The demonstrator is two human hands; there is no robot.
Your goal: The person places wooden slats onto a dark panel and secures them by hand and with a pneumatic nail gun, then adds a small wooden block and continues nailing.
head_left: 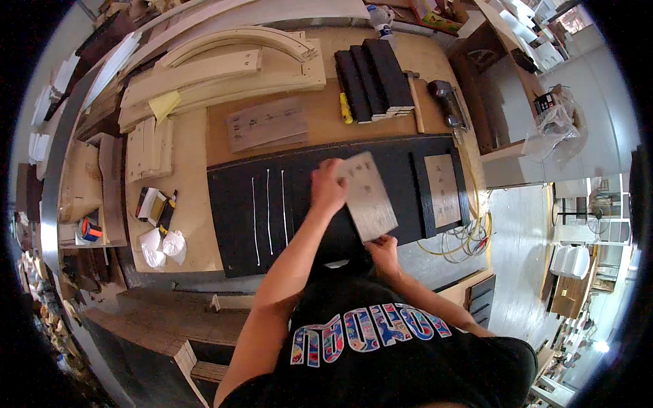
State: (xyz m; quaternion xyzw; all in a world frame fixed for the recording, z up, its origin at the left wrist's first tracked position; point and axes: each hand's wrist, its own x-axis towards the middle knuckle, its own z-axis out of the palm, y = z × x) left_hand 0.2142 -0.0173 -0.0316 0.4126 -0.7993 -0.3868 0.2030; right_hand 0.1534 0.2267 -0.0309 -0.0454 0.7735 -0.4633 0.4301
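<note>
One broad tan workbench [194,224] fills the middle of the room from where I stand, with the person leaning over its near side. Across it lies a long black panel [235,204], dark face up. Behind, at the far left, a pale curved piece of wood [238,37] rests on other pale boards, and a stack of dark boards [374,81] sits farther to the right.

Next in size comes the grey-brown board [371,197], held slantwise above the middle of the panel; whether it touches the panel, I can't tell. A similar board [443,190] lies to its right, between two narrow dark strips [421,194].

The left hand [330,185] is curled around the upper left edge of the held board, a little blurred. The right hand [384,253] pinches its near end, fingers closed on the edge. Opposite ends are a sound hold: I'd keep both grips light but even, so the board stays level and doesn't twist.

Smallest are three thin white lines [269,211] on the panel, left of the hands. They look like glue to me, so I'd keep the board's edge and the left forearm well off them.
</note>
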